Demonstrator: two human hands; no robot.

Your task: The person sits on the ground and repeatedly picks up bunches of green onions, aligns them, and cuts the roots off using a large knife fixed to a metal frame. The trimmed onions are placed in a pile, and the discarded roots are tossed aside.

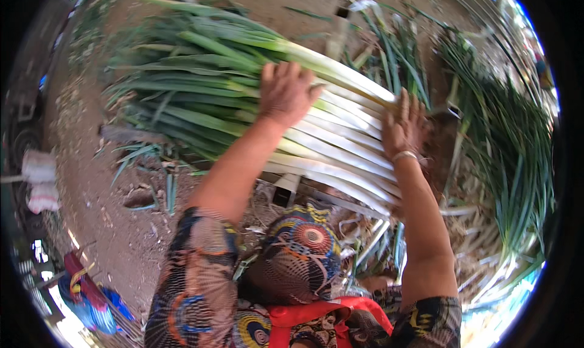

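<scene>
A wide layer of long green onions (337,140) lies side by side before me, white stalks to the right and green leaves to the left. My left hand (287,90) rests palm down on the layer where green turns to white, its fingers slightly spread. At the right end of the white stalks, my right hand (404,126) presses flat against their ends, fingers pointing away from me. A metal frame (287,183) shows beneath the near edge of the layer. Whether either hand grips a stalk is not visible.
A large heap of green onions (506,156) lies on the right. Loose leaves (397,51) are scattered beyond the layer, and more trimmings (169,183) lie on the dirt ground at left. White sacks (41,179) stand at the far left. A wooden bar (132,134) juts out under the leaves.
</scene>
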